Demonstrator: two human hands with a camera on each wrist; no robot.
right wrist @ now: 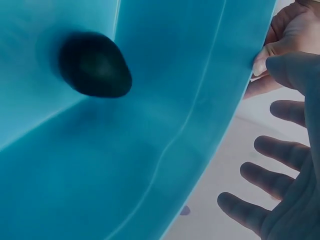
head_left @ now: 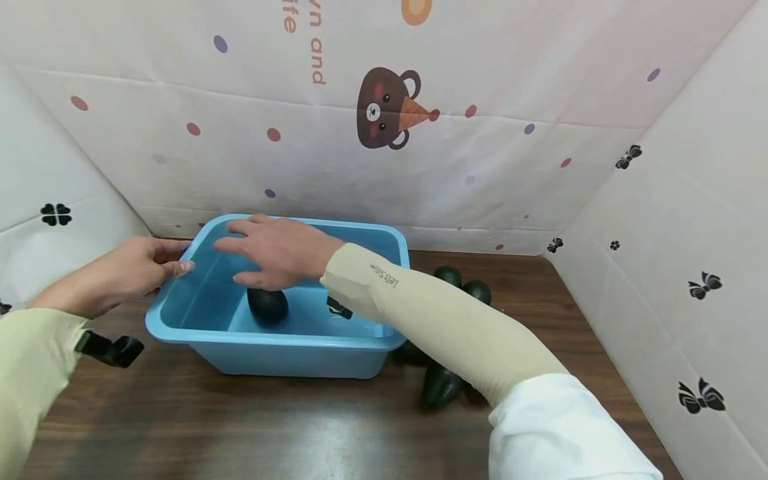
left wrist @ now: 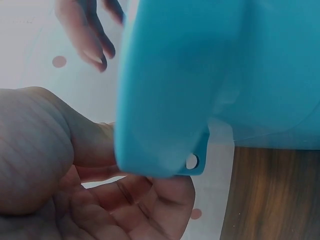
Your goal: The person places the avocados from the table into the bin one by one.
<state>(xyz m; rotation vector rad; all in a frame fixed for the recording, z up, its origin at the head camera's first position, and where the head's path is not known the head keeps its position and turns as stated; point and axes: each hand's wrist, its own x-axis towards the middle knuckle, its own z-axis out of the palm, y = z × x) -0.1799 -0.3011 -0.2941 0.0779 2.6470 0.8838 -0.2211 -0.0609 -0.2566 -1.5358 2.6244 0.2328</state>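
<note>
A light blue rectangular plastic tub [head_left: 288, 358] stands on the wooden table, close to the back wall. My left hand [head_left: 132, 270] pinches its left rim, thumb on top and the other fingers curled beneath, as the left wrist view shows. Over the tub's left half hovers my right hand [head_left: 279, 250], palm down, with its fingers spread and nothing held. Below that palm a dark avocado [head_left: 267, 308] lies on the tub floor, apart from the hand; the right wrist view shows this avocado [right wrist: 95, 65] whole near a corner.
Several more avocados [head_left: 441, 387] lie on the table [head_left: 300, 427] right of the tub, partly hidden by my right forearm. A patterned cloth wall [head_left: 300, 173] rises behind, and white side walls [head_left: 660, 267] enclose the table.
</note>
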